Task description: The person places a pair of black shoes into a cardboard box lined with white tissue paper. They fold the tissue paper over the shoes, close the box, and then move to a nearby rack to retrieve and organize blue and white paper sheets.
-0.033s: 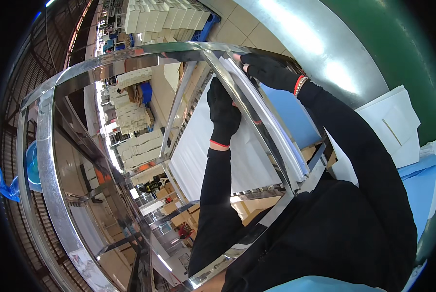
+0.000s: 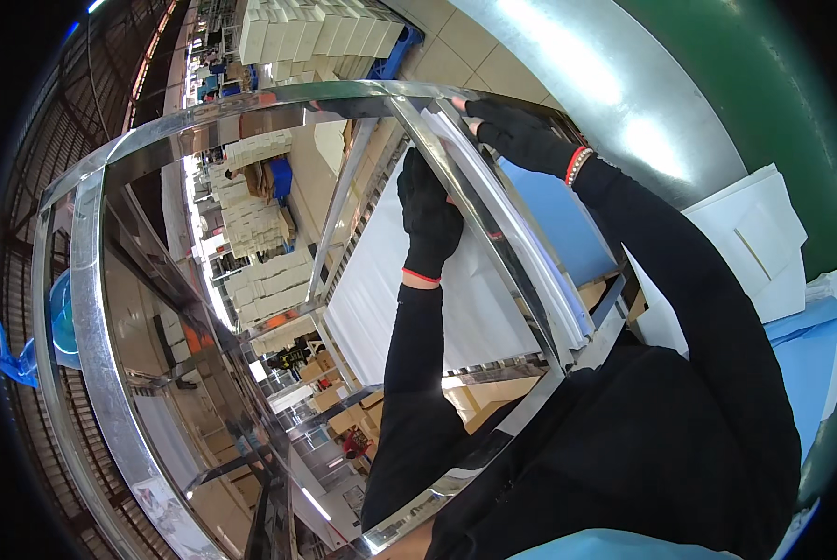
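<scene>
My left hand (image 2: 429,213), in a black fingerless glove, reaches inside the shiny metal frame (image 2: 474,210) and rests against a broad white sheet (image 2: 381,289). Its fingertips are out of sight. My right hand (image 2: 521,135), gloved the same way, is stretched over the far end of the upright sheets (image 2: 512,229) standing along the bar. Two bare fingertips show there, apart from each other, beside the frame's far corner. Whether they touch the sheets or the metal is unclear. A blue panel (image 2: 558,219) lies just below the right wrist.
Loose white sheets (image 2: 750,238) and blue sheets (image 2: 806,355) lie at my right on a green surface (image 2: 773,84). A curved metal surface (image 2: 614,84) stretches across the far right. Stacked white boxes (image 2: 316,33) stand beyond the frame. A blue-green round container (image 2: 63,317) is at far left.
My right hand has shifted very slightly to the right. The left hand and the sheets look the same.
</scene>
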A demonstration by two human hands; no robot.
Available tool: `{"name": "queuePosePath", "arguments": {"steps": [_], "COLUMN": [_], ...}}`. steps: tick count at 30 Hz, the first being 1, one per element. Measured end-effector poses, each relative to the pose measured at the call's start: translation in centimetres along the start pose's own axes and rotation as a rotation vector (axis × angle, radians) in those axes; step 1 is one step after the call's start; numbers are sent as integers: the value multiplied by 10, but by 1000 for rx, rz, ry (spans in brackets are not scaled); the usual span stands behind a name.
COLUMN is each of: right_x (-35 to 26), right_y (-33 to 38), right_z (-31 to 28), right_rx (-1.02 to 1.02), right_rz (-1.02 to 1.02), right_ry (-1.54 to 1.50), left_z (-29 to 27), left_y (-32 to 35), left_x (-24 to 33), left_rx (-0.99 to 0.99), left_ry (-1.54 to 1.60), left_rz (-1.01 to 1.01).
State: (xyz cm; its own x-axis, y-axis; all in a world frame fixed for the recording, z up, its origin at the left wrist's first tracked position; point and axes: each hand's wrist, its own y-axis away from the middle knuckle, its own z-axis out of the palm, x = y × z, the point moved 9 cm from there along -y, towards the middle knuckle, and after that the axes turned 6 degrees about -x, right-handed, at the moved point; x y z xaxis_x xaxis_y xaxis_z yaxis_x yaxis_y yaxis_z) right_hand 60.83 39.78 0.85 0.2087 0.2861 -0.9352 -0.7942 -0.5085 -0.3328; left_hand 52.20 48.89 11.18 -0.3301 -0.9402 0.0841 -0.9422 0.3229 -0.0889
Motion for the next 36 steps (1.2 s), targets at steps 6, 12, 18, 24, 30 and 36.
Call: {"name": "queuePosePath", "arguments": {"steps": [6,12,18,24,30,36], "right_x": [-38,-36,-43,-44,-64,-95], "right_y": [9,2,6,18,29,64], "right_z": [-13,2,2,19,5,-1], "right_rx": [259,110,61,-27,131,317], "right_rz": [-218,-188,-218,-155,-166,-248], "right_ry": [264,266,372,465,504,594], "left_z": [5,11,-38,4,-12,-26], "left_y": [-19,-28,31,95,110,126], "left_x": [-5,-32,-34,8,-1,20], "left_rx": [-67,-36,342,41,367,443], "left_ry": [84,326,260,80,354,-28], "left_rz": [-121,-337,-269,-301,-376,-129]}}
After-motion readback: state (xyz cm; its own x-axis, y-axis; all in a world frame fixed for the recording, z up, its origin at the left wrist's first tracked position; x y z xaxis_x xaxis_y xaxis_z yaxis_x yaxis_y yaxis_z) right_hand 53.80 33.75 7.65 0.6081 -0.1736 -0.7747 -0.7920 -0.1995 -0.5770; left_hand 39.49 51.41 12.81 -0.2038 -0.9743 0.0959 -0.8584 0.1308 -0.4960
